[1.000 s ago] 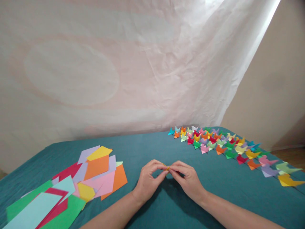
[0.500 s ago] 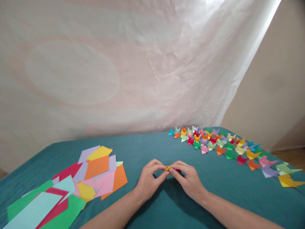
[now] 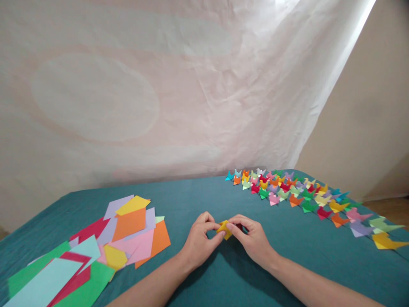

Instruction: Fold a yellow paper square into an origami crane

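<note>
Paper (image 3: 225, 230), yellow and folded small, sits pinched between the thumb and fingers of my left hand (image 3: 201, 236) and my right hand (image 3: 252, 238), my fingertips hiding its two ends. Under us spreads a teal cloth (image 3: 188, 198). Left of my left hand, loose coloured sheets (image 3: 130, 224) overlap in a heap; beyond my right hand, folded birds (image 3: 296, 200) stand in slanting rows toward the table's right edge. A pale curtain (image 3: 191, 106) closes off the far side.
</note>
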The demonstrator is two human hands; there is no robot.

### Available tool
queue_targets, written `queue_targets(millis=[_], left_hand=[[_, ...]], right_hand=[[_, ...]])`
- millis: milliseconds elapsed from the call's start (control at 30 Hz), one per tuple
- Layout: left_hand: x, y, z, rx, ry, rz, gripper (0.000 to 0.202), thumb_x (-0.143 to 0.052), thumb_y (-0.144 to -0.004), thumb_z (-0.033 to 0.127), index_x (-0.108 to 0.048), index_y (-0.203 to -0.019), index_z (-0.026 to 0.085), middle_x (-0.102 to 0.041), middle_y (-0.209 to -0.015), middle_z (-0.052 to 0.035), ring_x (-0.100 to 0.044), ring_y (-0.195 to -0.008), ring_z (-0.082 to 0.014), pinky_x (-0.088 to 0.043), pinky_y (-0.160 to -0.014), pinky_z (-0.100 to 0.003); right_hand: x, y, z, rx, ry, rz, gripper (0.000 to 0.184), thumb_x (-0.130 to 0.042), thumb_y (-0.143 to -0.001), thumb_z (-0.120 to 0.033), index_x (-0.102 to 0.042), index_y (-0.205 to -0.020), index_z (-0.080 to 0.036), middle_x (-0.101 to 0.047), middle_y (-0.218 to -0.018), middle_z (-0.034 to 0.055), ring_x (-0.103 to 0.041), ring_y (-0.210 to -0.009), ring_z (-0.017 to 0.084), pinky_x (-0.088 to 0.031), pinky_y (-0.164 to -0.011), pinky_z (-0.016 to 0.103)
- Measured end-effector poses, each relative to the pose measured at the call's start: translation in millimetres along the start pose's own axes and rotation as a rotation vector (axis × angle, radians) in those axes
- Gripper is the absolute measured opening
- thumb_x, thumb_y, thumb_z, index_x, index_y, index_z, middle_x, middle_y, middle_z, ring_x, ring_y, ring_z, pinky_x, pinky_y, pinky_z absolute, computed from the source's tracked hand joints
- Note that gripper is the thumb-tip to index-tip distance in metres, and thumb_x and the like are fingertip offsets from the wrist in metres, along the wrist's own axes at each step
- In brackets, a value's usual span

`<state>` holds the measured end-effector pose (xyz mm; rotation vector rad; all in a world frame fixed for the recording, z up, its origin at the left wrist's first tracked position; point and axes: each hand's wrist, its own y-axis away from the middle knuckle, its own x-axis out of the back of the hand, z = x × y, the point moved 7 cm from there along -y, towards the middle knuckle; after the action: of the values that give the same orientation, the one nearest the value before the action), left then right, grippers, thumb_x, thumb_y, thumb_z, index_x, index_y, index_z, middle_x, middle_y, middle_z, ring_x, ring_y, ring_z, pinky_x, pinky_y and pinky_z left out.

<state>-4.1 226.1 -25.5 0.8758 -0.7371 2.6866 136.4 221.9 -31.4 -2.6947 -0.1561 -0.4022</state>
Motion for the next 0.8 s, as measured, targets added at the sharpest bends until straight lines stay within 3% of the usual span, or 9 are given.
queue_targets(millis=[167, 400, 800], left_hand=[[1.5, -1.4, 2.9, -0.030, 0.045, 0.014, 0.008, -0.061, -0.080, 0.020, -0.069, -0.077, 0.021, -0.056, -0.099, -0.0039, -0.054, -0.095, -0.0175, -0.042, -0.084, -0.030], [0.3, -1.5, 1.6, -0.045, 0.006, 0.014, 0.009, -0.061, -0.079, 0.020, -0.065, -0.071, 0.019, -0.061, -0.084, -0.0022, -0.055, -0.086, -0.0171, -0.041, -0.080, -0.031], [-4.8, -0.8, -1.1, -0.037, -0.061, -0.019, 0.008, -0.064, -0.078, 0.022, -0.065, -0.070, 0.019, -0.061, -0.079, -0.0002, -0.054, -0.081, -0.0160, -0.039, -0.077, -0.030]], right_hand=[[-1.5, -1.3, 5.9, -0.043, -0.020, -0.011, 0.023, -0.055, -0.085, -0.035, -0.068, -0.079, -0.017, -0.063, -0.074, 0.0026, -0.054, -0.066, 0.015, -0.041, -0.061, 0.025], [-1.5, -1.7, 10.8, -0.076, -0.036, -0.020, 0.023, -0.055, -0.085, -0.036, -0.068, -0.081, -0.017, -0.064, -0.074, 0.0020, -0.054, -0.067, 0.015, -0.041, -0.062, 0.025], [-5.9, -3.0, 20.6, -0.143, -0.054, -0.077, 0.025, -0.056, -0.084, -0.037, -0.069, -0.083, -0.016, -0.064, -0.075, 0.0030, -0.055, -0.067, 0.015, -0.043, -0.063, 0.025]])
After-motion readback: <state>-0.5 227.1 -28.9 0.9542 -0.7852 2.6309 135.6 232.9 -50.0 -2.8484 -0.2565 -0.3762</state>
